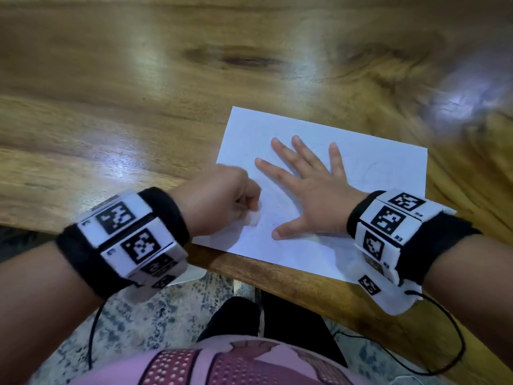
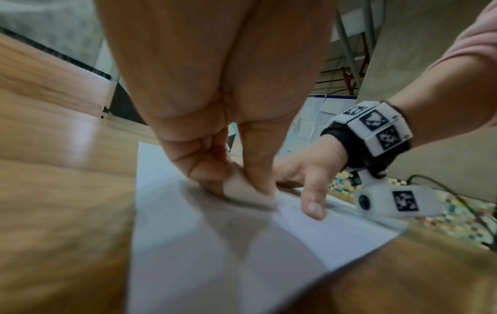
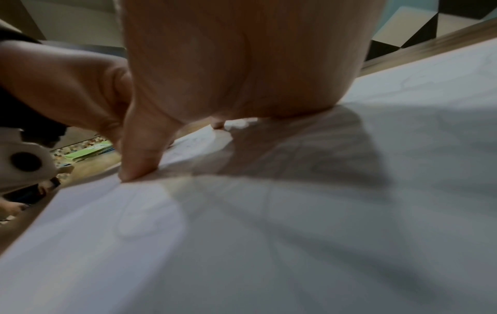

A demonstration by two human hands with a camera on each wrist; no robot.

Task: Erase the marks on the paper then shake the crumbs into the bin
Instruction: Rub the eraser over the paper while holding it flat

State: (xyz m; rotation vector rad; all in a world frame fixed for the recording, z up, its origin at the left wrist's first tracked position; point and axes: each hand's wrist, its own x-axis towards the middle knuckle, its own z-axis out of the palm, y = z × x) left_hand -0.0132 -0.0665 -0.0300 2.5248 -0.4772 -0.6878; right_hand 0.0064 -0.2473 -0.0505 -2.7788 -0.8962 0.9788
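A white sheet of paper point(image 1: 388, 162) lies at the near edge of the wooden table point(image 1: 138, 107), with faint pencil marks on it. My left hand point(image 1: 219, 201) grips a small white eraser point(image 1: 254, 219), whose end touches the sheet's left part. In the left wrist view the eraser point(image 2: 242, 191) sits pinched between thumb and fingers against the paper point(image 2: 215, 255). My right hand point(image 1: 308, 190) lies flat on the middle of the sheet with fingers spread, pressing it down. The right wrist view shows its thumb point(image 3: 139, 161) and palm on the paper point(image 3: 269, 233).
The table's near edge point(image 1: 277, 276) runs diagonally just below the sheet. Past it are a speckled floor point(image 1: 172, 312) and my pink shirt point(image 1: 222, 365). Black cables hang from both wrist bands. No bin is in view.
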